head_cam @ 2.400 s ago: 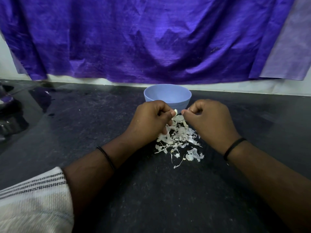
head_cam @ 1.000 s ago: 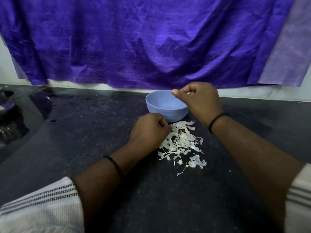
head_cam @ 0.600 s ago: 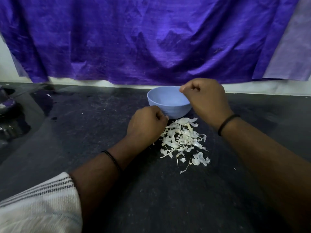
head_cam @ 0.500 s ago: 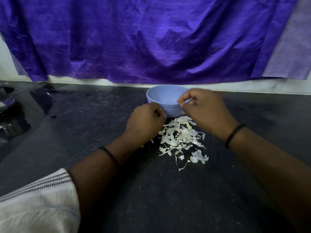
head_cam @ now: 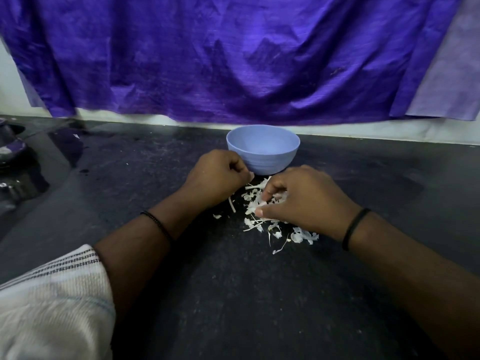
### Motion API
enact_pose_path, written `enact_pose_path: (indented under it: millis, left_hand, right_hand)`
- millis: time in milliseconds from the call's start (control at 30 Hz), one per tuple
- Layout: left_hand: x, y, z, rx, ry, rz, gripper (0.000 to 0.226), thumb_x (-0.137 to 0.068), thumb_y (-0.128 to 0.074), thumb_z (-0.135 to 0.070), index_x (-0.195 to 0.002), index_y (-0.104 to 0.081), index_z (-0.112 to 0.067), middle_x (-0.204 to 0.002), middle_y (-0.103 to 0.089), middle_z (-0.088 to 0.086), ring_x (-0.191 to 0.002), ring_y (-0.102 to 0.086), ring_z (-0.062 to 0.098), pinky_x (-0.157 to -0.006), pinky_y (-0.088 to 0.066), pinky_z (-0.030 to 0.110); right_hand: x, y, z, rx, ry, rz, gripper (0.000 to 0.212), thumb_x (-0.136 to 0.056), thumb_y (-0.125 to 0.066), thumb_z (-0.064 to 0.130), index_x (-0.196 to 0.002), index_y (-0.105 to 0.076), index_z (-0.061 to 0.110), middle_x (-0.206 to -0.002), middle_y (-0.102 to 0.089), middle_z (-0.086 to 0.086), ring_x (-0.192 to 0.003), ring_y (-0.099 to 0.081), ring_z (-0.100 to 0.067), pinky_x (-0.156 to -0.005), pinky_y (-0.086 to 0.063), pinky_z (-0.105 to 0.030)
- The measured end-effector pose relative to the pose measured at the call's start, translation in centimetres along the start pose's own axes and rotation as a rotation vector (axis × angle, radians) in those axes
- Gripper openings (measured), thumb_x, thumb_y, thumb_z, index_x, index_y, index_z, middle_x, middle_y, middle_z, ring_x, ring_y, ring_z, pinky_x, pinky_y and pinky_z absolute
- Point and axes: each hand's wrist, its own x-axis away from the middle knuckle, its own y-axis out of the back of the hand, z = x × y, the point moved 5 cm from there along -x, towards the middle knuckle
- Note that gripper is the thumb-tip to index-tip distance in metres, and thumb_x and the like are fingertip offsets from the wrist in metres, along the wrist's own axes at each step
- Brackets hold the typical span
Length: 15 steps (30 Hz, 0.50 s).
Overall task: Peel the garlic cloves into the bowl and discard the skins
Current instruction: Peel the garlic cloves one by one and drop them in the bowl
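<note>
A light blue bowl [head_cam: 262,152] stands on the dark counter [head_cam: 233,294] near the back wall; its inside is hidden from this angle. Just in front of it lies a pile of white garlic skins [head_cam: 302,235]. My right hand [head_cam: 304,201] rests palm down on the pile, with thumb and curled fingers pinching some skins. My left hand [head_cam: 217,176] is a closed fist on the counter, left of the pile and touching the bowl's front left side. Nothing shows inside the fist. No whole clove is visible.
A purple cloth [head_cam: 233,55] hangs over the wall behind the bowl. Dark, shiny objects [head_cam: 13,157] sit at the counter's far left edge. Bare counter stretches to the right of the bowl and toward me.
My right hand has come down from above the bowl's rim onto the skin pile and closed on some skins. My left fist has stayed beside the bowl.
</note>
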Motion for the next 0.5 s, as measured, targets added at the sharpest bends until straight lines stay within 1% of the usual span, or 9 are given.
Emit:
enact_pose_path:
  millis: [67, 100, 167, 200, 267, 333, 367, 433, 500]
  left_hand:
    - [0.0, 0.2, 0.0, 0.010, -0.003, -0.015, 0.019, -0.086, -0.075, -0.030, -0.072, -0.071, -0.018, -0.066, -0.069, -0.006, -0.064, -0.064, 0.009, -0.066, -0.053, 0.031]
    - [0.0, 0.3, 0.1, 0.021, -0.002, -0.021, 0.020, -0.087, -0.075, -0.030, -0.072, -0.071, -0.017, -0.063, -0.068, -0.006, -0.063, -0.064, 0.010, -0.067, -0.054, 0.032]
    - [0.0, 0.4, 0.2, 0.046, 0.004, -0.021, 0.019, -0.087, -0.075, -0.028, -0.072, -0.070, -0.018, -0.061, -0.068, -0.006, -0.064, -0.066, 0.012, -0.069, -0.056, 0.035]
    - [0.0, 0.4, 0.3, 0.053, 0.005, -0.018, 0.018, -0.087, -0.075, -0.028, -0.072, -0.070, -0.018, -0.062, -0.068, -0.006, -0.064, -0.066, 0.011, -0.068, -0.057, 0.035]
    - [0.0, 0.4, 0.2, 0.047, -0.005, -0.012, 0.017, -0.086, -0.076, -0.028, -0.073, -0.071, -0.019, -0.060, -0.065, -0.010, -0.058, -0.060, -0.001, -0.062, -0.050, 0.027]
    - [0.1, 0.2, 0.0, 0.025, -0.021, 0.006, 0.016, -0.086, -0.076, -0.027, -0.073, -0.071, -0.020, -0.059, -0.062, -0.014, -0.052, -0.054, -0.007, -0.056, -0.041, 0.021]
    - [0.1, 0.0, -0.1, 0.015, -0.025, 0.025, 0.015, -0.086, -0.077, -0.027, -0.073, -0.071, -0.021, -0.060, -0.061, -0.015, -0.052, -0.053, -0.009, -0.054, -0.039, 0.017]
    - [0.2, -0.2, -0.2, -0.002, -0.030, 0.062, 0.015, -0.086, -0.077, -0.027, -0.073, -0.071, -0.022, -0.062, -0.062, -0.015, -0.054, -0.054, -0.011, -0.052, -0.037, 0.013]
    - [0.3, -0.3, -0.2, -0.008, -0.035, 0.060, 0.015, -0.087, -0.076, -0.026, -0.073, -0.071, -0.021, -0.063, -0.063, -0.015, -0.056, -0.055, -0.007, -0.053, -0.038, 0.014]
  right_hand:
    - [-0.2, 0.1, -0.3, -0.046, -0.011, -0.014, 0.016, -0.079, -0.077, 0.048, -0.082, -0.073, 0.032, -0.077, -0.068, 0.018, -0.080, -0.063, -0.002, -0.083, -0.052, -0.034]
    - [-0.3, 0.1, -0.5, -0.059, -0.028, -0.019, 0.010, -0.084, -0.075, 0.040, -0.080, -0.071, 0.031, -0.075, -0.068, 0.017, -0.077, -0.065, -0.002, -0.080, -0.054, -0.033]
    - [-0.2, 0.3, -1.1, -0.052, -0.072, -0.053, 0.012, -0.088, -0.071, 0.032, -0.077, -0.067, 0.033, -0.074, -0.068, 0.015, -0.077, -0.067, -0.007, -0.074, -0.053, -0.029]
    - [-0.2, 0.5, -1.3, -0.044, -0.091, -0.085, 0.013, -0.090, -0.069, 0.029, -0.077, -0.068, 0.032, -0.076, -0.069, 0.014, -0.079, -0.067, -0.010, -0.073, -0.053, -0.029]
    - [-0.1, 1.0, -1.5, -0.005, -0.116, -0.138, 0.011, -0.091, -0.066, 0.024, -0.086, -0.074, 0.030, -0.085, -0.072, 0.013, -0.086, -0.067, -0.013, -0.078, -0.053, -0.031]
    - [0.0, 1.4, -1.6, 0.034, -0.142, -0.166, 0.018, -0.091, -0.063, 0.020, -0.095, -0.075, 0.031, -0.093, -0.074, 0.010, -0.090, -0.068, -0.016, -0.084, -0.054, -0.034]
    - [0.1, 1.7, -1.6, 0.043, -0.155, -0.188, 0.018, -0.089, -0.063, 0.020, -0.095, -0.075, 0.032, -0.091, -0.074, 0.009, -0.089, -0.068, -0.018, -0.084, -0.054, -0.035]
    - [0.1, 2.3, -1.7, 0.062, -0.141, -0.258, 0.012, -0.086, -0.065, 0.023, -0.087, -0.074, 0.031, -0.083, -0.073, 0.009, -0.084, -0.067, -0.019, -0.082, -0.054, -0.038]
    - [0.2, 2.6, -1.2, 0.082, -0.067, -0.319, 0.007, -0.084, -0.068, 0.027, -0.082, -0.074, 0.030, -0.079, -0.068, 0.012, -0.087, -0.064, -0.019, -0.085, -0.052, -0.040]
